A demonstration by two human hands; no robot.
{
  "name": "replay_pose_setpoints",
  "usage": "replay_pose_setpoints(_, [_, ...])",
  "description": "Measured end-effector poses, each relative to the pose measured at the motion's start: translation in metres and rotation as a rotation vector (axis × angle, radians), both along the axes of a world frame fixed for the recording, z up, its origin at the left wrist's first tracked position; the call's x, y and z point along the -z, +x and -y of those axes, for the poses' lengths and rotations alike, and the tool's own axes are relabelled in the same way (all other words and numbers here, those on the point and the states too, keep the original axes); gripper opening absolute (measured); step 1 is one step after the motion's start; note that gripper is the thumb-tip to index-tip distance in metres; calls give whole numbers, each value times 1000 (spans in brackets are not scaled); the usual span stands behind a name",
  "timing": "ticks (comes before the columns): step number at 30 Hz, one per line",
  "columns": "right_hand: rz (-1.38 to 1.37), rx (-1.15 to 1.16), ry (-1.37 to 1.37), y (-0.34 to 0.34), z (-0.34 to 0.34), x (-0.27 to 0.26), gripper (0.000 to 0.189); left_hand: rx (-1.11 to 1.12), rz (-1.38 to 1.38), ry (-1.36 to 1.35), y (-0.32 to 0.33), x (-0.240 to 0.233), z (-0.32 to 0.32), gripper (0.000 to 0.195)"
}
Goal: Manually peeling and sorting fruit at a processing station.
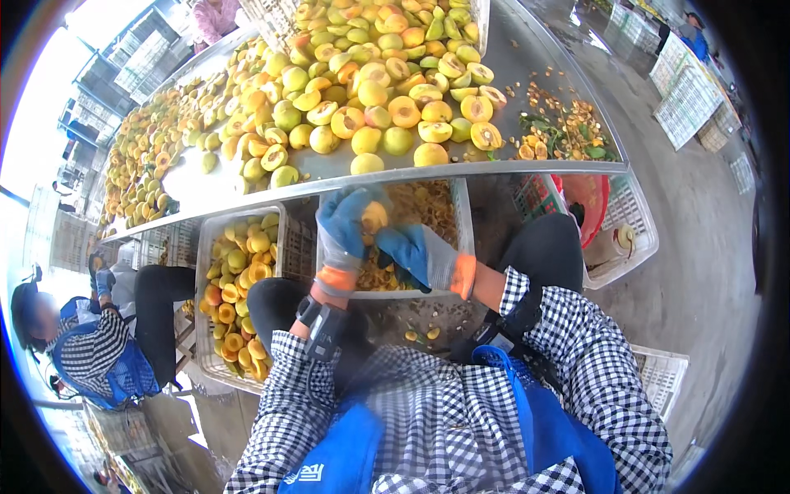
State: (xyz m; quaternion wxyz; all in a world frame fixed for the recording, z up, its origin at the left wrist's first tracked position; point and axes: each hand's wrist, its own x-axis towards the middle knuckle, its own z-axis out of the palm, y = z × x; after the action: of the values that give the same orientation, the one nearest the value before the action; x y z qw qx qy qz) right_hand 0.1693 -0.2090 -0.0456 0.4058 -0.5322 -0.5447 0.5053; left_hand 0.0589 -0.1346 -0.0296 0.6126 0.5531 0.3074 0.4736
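Observation:
My left hand (347, 227), in a blue-and-grey work glove with an orange cuff, holds a yellow peach piece (374, 217) upright between thumb and fingers. Close by on the right, my right hand (415, 254), gloved alike, is bent inward with its fingertips near the fruit. Something dark shows under its fingers; blur hides whether it is a tool or part of the glove. Both hands are above a white plastic crate (467, 231) holding brown-yellow peach stones and scraps (426, 204). Just beyond the hands runs the front edge of a metal table (395, 178), heaped with whole and halved peaches (370, 92).
Left of my knee stands a crate (282, 231) full of peach halves (237, 296). Loose stones and leaves (571, 126) lie at the table's right end. A crate (642, 241) with a red container (594, 204) is at right. A co-worker (102, 349) sits at left.

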Motion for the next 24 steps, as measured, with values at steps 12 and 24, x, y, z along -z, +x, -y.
replay_pose_setpoints(12, [-35,96,-81,-5,9,16,46,-56,-92,-19,6,20,6,17])
replay_pose_setpoints(24, [169,262,231,28,-10,3,34,48,-355,420,-2,17,-25,26])
